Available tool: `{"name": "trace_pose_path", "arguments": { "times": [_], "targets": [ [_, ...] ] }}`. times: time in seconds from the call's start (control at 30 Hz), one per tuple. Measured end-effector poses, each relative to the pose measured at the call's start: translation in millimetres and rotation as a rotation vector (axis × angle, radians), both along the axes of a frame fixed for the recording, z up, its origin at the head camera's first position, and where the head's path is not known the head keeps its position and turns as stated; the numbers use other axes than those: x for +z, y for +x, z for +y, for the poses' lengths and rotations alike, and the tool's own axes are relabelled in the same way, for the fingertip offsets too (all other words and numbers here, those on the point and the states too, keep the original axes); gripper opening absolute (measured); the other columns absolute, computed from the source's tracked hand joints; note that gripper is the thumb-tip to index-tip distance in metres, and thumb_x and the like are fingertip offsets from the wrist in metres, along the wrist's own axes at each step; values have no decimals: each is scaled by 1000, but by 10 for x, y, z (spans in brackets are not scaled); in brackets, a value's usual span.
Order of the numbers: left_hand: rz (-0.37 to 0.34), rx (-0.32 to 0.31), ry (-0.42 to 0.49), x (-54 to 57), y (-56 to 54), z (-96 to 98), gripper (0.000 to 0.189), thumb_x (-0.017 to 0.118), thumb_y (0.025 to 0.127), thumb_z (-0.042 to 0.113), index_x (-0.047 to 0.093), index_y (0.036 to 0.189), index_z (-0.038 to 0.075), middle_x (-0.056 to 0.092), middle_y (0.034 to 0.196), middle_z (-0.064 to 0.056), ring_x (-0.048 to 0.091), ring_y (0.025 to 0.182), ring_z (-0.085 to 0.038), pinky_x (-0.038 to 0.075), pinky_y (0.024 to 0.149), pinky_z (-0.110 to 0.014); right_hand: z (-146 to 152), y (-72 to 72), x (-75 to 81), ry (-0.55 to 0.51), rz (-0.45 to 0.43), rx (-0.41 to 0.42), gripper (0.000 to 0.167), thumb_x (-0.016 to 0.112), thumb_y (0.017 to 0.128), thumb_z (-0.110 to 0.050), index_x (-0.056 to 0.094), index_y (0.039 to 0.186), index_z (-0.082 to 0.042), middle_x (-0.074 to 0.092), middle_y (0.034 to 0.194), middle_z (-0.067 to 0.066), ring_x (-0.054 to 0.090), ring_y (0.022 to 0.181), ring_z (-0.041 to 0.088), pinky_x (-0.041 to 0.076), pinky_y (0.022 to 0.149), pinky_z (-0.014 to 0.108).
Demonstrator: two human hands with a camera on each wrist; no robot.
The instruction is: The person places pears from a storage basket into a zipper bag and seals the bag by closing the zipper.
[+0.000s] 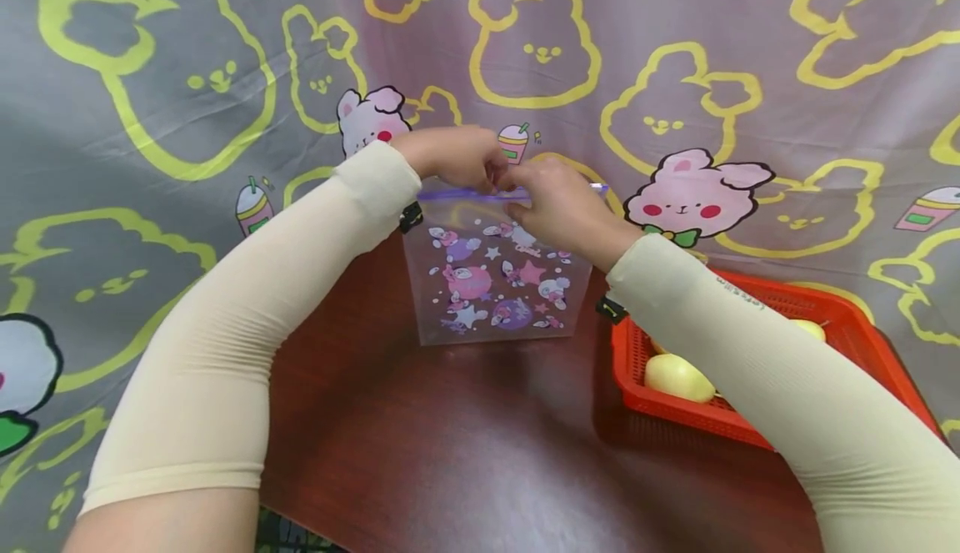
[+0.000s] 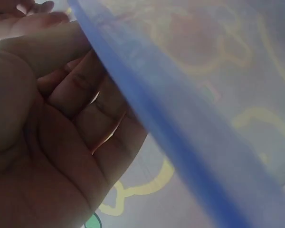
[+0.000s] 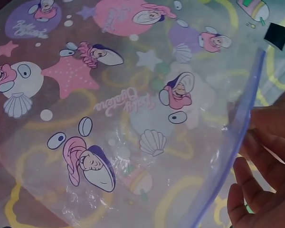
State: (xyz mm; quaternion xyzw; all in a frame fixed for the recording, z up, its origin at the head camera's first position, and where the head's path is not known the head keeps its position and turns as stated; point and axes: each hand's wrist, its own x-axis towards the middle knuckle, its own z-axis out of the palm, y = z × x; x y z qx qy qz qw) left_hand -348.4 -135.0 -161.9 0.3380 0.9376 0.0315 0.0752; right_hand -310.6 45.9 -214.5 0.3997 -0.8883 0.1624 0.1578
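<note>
A see-through zip bag (image 1: 495, 286) printed with cartoon shells, stars and characters hangs upright above the table, its purple-blue zip strip (image 1: 450, 194) running along the top. My left hand (image 1: 461, 157) pinches the strip near its middle; in the left wrist view its thumb (image 2: 57, 45) meets the strip, the other fingers bent behind. Close beside it, my right hand (image 1: 558, 207) pinches the same strip, fingertips nearly touching the left ones. The right wrist view shows the bag's printed side (image 3: 147, 95) up close. I see nothing inside the bag. The exact fingertip contact is partly hidden.
A red plastic basket (image 1: 847, 303) with pale yellow round fruit (image 1: 678, 378) stands at the right, partly hidden under my right forearm. Behind the dark brown table (image 1: 480, 444) hangs a grey curtain (image 1: 660, 2) with cartoon prints.
</note>
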Motion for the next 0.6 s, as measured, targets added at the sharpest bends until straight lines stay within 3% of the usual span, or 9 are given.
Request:
{"name": "trace_pose_path", "arguments": {
  "times": [0.17,0.33,0.5,0.6],
  "targets": [
    [6,-3,-48,65,-64,51,18,62,88,0,74,98,8,69,102,-7,58,91,-23,47,84,-37,1,-35,0,55,-3,-14,34,75,86,-16,68,119,-12,69,110,2,55,105,25,41,94,43],
    [9,31,-54,112,-79,39,15,62,91,5,72,102,6,68,102,-7,59,93,-23,47,85,-37,-15,-56,26,140,17,-12,34,75,86,-18,69,119,-13,69,102,1,56,95,25,45,85,43],
    [91,94,-37,95,-77,29,13,59,86,3,70,91,6,65,86,-5,56,77,-20,47,71,-34,34,-111,11,248,65,113,22,70,87,-10,71,108,-8,68,92,4,63,84,23,52,78,39],
    [165,121,-51,66,-71,37,10,54,78,1,61,75,8,52,68,-3,43,61,-17,37,56,-31,105,-143,-11,300,110,227,14,68,87,-7,71,101,-5,63,91,5,62,82,22,52,76,37]
  ]
}}
